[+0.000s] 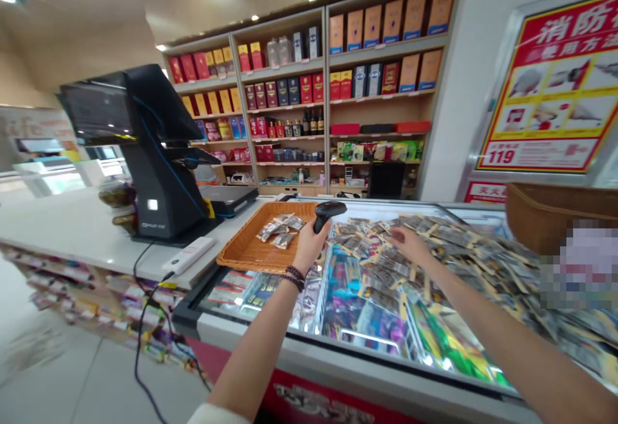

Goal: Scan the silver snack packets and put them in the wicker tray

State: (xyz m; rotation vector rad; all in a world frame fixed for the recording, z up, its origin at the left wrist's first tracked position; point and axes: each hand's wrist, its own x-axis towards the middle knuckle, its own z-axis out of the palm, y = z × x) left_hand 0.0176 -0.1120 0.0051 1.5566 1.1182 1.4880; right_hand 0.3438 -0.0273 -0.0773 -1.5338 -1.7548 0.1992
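My left hand (311, 245), with a dark beaded bracelet on the wrist, is wrapped round the handle of a black handheld scanner (331, 208). It is at the right edge of an orange wicker basket (241, 255), in which several small packets (282, 230) lie. My right hand (408, 244) reaches over a large heap of small dark and tan packets (449, 236) on the glass lid of a freezer. Its fingers are at the packets on the left part of the heap; whether one is pinched is too small to make out.
A point-of-sale terminal (161, 179) and a white device (188, 255) stand on the counter (62, 218) at left, with cables hanging down. Shelves (290, 71) of boxed goods are behind. A brown container (555, 212) is at right, beneath a red poster (550, 89).
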